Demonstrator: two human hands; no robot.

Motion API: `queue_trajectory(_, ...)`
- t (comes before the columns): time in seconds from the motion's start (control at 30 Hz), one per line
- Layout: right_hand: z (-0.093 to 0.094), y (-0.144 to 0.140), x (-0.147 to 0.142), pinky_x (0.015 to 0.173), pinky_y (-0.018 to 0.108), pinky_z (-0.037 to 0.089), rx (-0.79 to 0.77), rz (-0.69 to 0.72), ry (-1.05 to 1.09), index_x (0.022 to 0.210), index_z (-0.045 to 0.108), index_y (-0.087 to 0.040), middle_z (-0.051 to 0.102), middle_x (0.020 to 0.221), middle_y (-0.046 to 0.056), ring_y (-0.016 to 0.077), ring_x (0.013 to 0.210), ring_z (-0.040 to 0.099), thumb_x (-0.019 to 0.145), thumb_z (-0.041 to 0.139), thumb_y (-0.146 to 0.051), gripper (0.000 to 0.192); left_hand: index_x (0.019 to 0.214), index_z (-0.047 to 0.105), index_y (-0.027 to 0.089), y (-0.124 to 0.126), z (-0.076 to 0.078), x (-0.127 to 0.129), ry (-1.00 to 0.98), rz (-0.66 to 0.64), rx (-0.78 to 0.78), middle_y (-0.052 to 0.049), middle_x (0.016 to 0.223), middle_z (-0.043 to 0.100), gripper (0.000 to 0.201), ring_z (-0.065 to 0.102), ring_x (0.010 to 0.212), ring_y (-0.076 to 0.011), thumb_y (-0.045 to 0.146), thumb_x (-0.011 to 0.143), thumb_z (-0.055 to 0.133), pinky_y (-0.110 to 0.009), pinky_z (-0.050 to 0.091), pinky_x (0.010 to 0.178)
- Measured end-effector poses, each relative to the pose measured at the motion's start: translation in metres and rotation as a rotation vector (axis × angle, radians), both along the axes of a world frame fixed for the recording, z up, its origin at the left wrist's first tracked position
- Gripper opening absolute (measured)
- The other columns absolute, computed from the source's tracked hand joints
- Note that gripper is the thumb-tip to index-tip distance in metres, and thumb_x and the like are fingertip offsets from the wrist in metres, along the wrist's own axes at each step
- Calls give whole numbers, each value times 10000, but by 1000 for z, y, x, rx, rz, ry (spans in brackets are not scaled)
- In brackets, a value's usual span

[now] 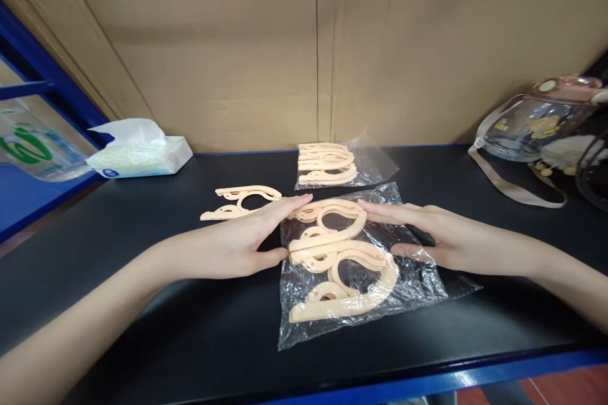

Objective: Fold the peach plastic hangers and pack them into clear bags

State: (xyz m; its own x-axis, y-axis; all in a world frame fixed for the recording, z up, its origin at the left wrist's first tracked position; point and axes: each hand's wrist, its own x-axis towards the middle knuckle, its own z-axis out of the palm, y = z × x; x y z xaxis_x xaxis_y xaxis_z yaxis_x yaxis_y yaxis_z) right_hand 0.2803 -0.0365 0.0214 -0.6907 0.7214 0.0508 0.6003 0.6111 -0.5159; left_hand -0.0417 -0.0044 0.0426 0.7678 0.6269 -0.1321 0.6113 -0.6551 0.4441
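Observation:
A clear plastic bag lies flat on the black tabletop in front of me, with several beige folding hangers inside, overlapping one another. My left hand rests along the bag's left side, fingers stretched and thumb apart, touching the hangers' left ends through the film. On the opposite side, my right hand is spread in the same way, its fingertips against the curved ends of the upper hangers. One loose beige hanger lies beyond my left hand, partly covered by it.
A second clear bag of beige hangers lies farther back, near the cardboard wall. Back left is a tissue pack; a transparent bottle with a strap stands back right. The table's blue front edge crosses the bottom.

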Motion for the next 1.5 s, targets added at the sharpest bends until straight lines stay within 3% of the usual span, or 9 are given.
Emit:
queue_trajectory(0.2, -2, -4, 0, 1124, 445, 346, 13, -4, -21, 1495, 192, -407, 349, 1523, -59, 226, 1359, 387, 938, 463, -257, 638, 1517, 103, 260, 2, 0, -1, 7, 22, -26, -37, 1553, 267, 681, 344, 1377, -236, 318, 925, 434, -369, 306, 1127)
queue_trajectory(0.37, -2, -3, 1, 1133, 451, 326, 10, -2, -26, 1499, 176, -405, 354, 1521, -55, 219, 1365, 377, 942, 432, -231, 638, 1508, 144, 291, 2, 0, 3, 3, 80, -17, -32, 1519, 337, 666, 419, 1325, -231, 449, 940, 454, -350, 378, 1075)
queue_trajectory(0.53, 1, -2, 2, 1132, 452, 334, 12, -4, -34, 1500, 177, -407, 369, 1511, -67, 230, 1367, 374, 926, 422, -189, 661, 1494, 202, 282, 2, -1, 3, -18, 63, 20, -53, 1474, 414, 630, 466, 1287, -244, 437, 942, 464, -362, 418, 1037)
queue_trajectory(0.63, 3, -3, 1, 1133, 453, 333, 17, 12, -43, 1501, 181, -401, 334, 1527, -73, 238, 1371, 368, 921, 419, -177, 665, 1501, 158, 289, 3, -4, 2, -52, 51, 51, -48, 1515, 349, 668, 409, 1336, -242, 433, 934, 480, -381, 372, 1088)
queue_trajectory(0.73, 4, -4, -1, 1123, 455, 348, 32, 9, -49, 1498, 196, -400, 309, 1538, -74, 243, 1365, 376, 932, 410, -194, 639, 1508, 111, 294, 4, -5, 1, -84, 28, 109, -42, 1543, 290, 701, 379, 1355, -240, 372, 924, 491, -394, 336, 1119)
queue_trajectory(0.9, 5, -7, 2, 1077, 479, 403, 30, -55, -98, 1499, 164, -417, 400, 1496, -32, 266, 1320, 441, 940, 449, -283, 642, 1501, 174, 268, 1, 4, -1, -48, -15, 148, -31, 1542, 295, 676, 331, 1385, -249, 272, 897, 476, -400, 308, 1141)
queue_trajectory(1.0, 10, -8, 8, 1066, 498, 404, -17, -66, -145, 1500, 156, -415, 372, 1513, -14, 292, 1330, 424, 923, 508, -379, 677, 1502, 183, 258, -2, 8, -2, -10, -51, 135, -17, 1554, 270, 724, 298, 1404, -245, 230, 853, 502, -394, 274, 1162)
queue_trajectory(1.13, 13, -6, 16, 1100, 491, 355, -89, -5, -180, 1492, 154, -440, 271, 1557, -50, 292, 1382, 338, 901, 558, -420, 716, 1495, 217, 229, -1, 7, -1, 5, -64, 152, -28, 1538, 309, 711, 318, 1394, -235, 245, 850, 516, -383, 272, 1167)
queue_trajectory(1.5, -2, 4, 6, 1074, 512, 368, 3, -54, -81, 1479, 254, -412, 425, 1480, 0, 295, 1323, 419, 856, 607, -496, 721, 1496, 210, 255, 2, 2, -1, 37, -37, 127, -19, 1548, 286, 721, 283, 1413, -236, 310, 860, 545, -397, 255, 1173)
